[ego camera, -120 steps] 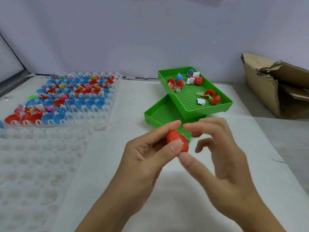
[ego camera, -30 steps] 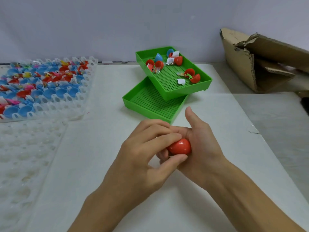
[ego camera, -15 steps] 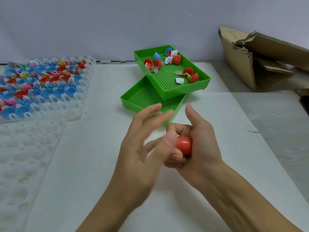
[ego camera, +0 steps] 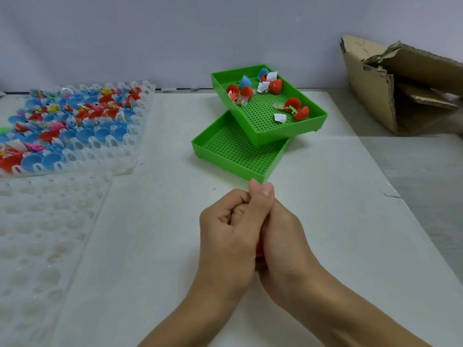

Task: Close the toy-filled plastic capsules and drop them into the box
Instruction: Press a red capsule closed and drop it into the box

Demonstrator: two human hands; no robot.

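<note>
We press our two hands together above the near middle of the tabletop (ego camera: 155,246). The left hand (ego camera: 230,236) has its fingers curled inward, and the right hand (ego camera: 283,236) lies palm to palm against it, thumb raised. Between the palms only a thin red sliver of one capsule (ego camera: 259,249) shows; both hands are clamped on it.

Two green trays (ego camera: 265,136) sit toward the far middle of the tabletop, the upper one resting askew on the far end of the lower one. In the upper tray we count about seven red capsule halves (ego camera: 275,86), two blue halves (ego camera: 245,81), three white paper slips (ego camera: 279,118) and some small toys.

One cardboard box (ego camera: 370,93) stands open at the far right corner, well apart from the hands.

Along the left edge lie two clear holder trays: the far one (ego camera: 140,136) carries many red and blue halves, too many to count; the near one (ego camera: 45,234) shows only bare cups.
</note>
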